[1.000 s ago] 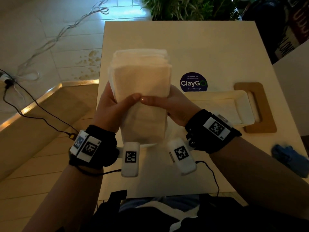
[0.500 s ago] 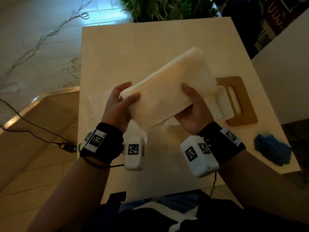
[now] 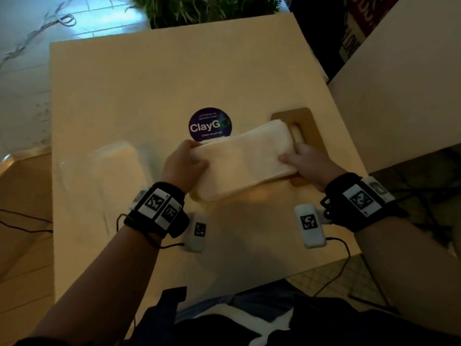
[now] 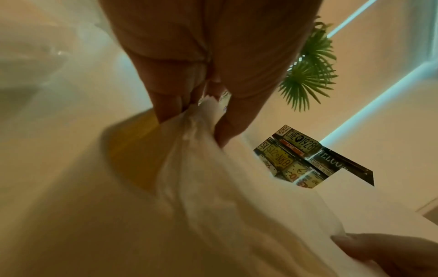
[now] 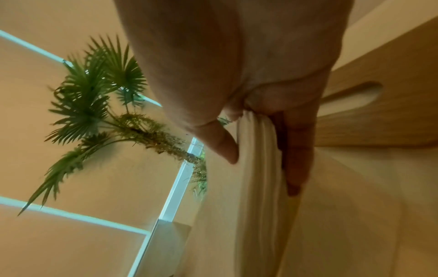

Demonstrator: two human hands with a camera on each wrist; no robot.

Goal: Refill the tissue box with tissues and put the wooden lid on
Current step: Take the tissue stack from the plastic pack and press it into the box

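Note:
A thick stack of white folded tissues (image 3: 244, 163) lies level just above the table, one end in each hand. My left hand (image 3: 189, 163) grips its left end, thumb on top. My right hand (image 3: 301, 163) grips the right end the same way. The left wrist view shows the tissues (image 4: 213, 187) pinched between thumb and fingers. In the right wrist view the stack (image 5: 258, 206) sits between thumb and fingers. The wooden lid (image 3: 306, 121) with its slot lies flat behind the right end, partly covered. The tissue box is hidden under the stack.
A crumpled clear plastic wrapper (image 3: 99, 176) lies on the pale table (image 3: 149, 83) to the left. A round dark ClayGo sticker (image 3: 210, 124) is just beyond the stack. A plant (image 3: 199, 8) stands past the far edge. A second table (image 3: 399, 83) stands to the right.
The stack stood upright in both hands, then tilted, and now lies level, lower and further right, next to the wooden lid. Both hands kept their hold.

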